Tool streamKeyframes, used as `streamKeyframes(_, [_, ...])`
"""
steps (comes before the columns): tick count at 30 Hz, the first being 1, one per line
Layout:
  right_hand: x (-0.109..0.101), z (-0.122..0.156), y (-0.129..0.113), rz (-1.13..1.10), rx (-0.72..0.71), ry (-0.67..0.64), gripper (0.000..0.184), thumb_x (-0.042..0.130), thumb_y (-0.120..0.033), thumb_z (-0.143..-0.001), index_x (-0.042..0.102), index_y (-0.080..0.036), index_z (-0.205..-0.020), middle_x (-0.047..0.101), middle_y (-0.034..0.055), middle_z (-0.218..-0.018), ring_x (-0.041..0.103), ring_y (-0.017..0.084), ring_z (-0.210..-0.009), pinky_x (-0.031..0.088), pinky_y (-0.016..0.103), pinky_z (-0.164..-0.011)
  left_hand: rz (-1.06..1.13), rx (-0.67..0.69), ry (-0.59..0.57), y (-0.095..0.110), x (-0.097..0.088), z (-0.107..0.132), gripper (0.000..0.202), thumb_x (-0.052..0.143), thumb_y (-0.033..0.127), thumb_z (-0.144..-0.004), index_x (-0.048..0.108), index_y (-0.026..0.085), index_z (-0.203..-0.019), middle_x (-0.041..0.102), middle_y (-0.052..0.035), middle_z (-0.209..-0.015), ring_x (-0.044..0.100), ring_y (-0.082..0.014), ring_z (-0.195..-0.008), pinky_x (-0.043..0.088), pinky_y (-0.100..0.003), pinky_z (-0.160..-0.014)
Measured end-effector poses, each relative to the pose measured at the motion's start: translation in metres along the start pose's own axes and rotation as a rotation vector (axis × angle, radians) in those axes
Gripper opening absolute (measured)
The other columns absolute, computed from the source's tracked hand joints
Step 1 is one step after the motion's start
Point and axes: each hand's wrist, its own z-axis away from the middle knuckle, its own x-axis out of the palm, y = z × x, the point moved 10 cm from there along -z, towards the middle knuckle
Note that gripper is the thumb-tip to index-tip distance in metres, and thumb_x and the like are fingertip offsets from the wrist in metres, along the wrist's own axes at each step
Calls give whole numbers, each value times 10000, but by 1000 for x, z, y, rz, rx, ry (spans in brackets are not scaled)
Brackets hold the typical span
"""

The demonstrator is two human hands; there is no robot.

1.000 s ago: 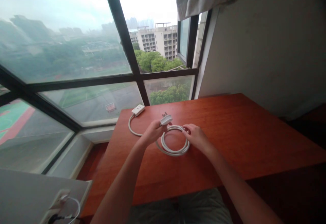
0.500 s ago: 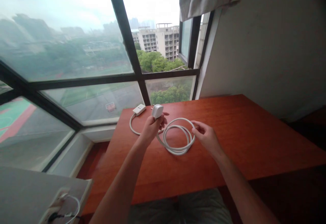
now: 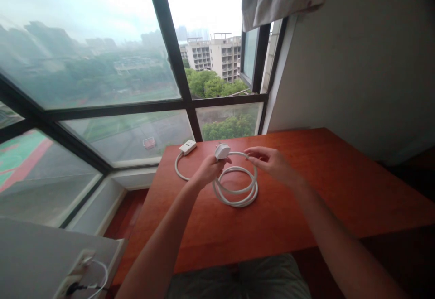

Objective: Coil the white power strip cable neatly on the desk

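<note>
My left hand point(image 3: 208, 171) is closed round a white plug point(image 3: 222, 151) and holds it a little above the red-brown table point(image 3: 322, 185). The plug's white cable point(image 3: 238, 189) lies in a coil of several loops on the table just right of that hand. My right hand point(image 3: 272, 162) pinches the top loop of the coil, lifted slightly off the wood. The cable's other end runs left to a small white socket block point(image 3: 188, 147) at the table's far left corner.
Large windows with dark frames point(image 3: 176, 68) stand behind and left of the table. A grey wall point(image 3: 356, 63) closes the right side. At the lower left a white surface point(image 3: 41, 262) carries a wall outlet with a plugged-in cable point(image 3: 84, 277).
My left hand raised the plug, then brought it right over the coil. My right hand moved from the coil's right edge to its upper loop and lifted it.
</note>
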Motion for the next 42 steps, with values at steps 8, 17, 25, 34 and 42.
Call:
streamKeyframes(8, [41, 34, 103, 226, 208, 39, 338, 550, -336, -814, 643, -140, -1073, 692, 95, -920, 619, 198, -805, 480, 330, -761, 541, -62, 111, -26, -26, 14, 262, 660, 374, -764, 526, 157, -827, 223, 108, -528, 197, -24, -400, 165, -155, -398])
streamKeyframes(17, [36, 11, 76, -91, 165, -42, 254, 583, -276, -755, 665, -151, -962, 681, 48, -862, 604, 159, -738, 478, 271, -669, 310, -72, -57, -28, -10, 19, 274, 582, 407, -822, 570, 141, -889, 336, 65, -583, 290, -45, -452, 209, -159, -415])
streamKeyframes(25, [45, -3, 24, -128, 101, -364, 322, 609, -356, -778, 693, -122, -982, 695, 69, -918, 613, 179, -821, 471, 287, -739, -771, 228, -68, 31, 17, 16, 143, 472, 199, -838, 609, 161, -841, 591, -53, -783, 575, -162, -678, 437, -248, -612])
streamKeyframes(34, [38, -3, 0, 53, 7, -553, 258, 549, -336, -823, 701, -139, -891, 668, 21, -808, 575, 147, -733, 433, 244, -676, -1026, 399, -151, 59, 44, 12, 292, 450, 91, -798, 596, 184, -1033, 638, -82, -943, 620, -201, -842, 467, -287, -736])
streamKeyframes(42, [29, -9, 57, 28, 191, -435, 306, 491, -316, -842, 663, -131, -1014, 680, 53, -842, 582, 127, -657, 429, 219, -575, -363, 57, -277, -9, 45, -24, 177, 460, 191, -780, 618, 138, -840, 544, 5, -662, 498, -94, -495, 392, -180, -420])
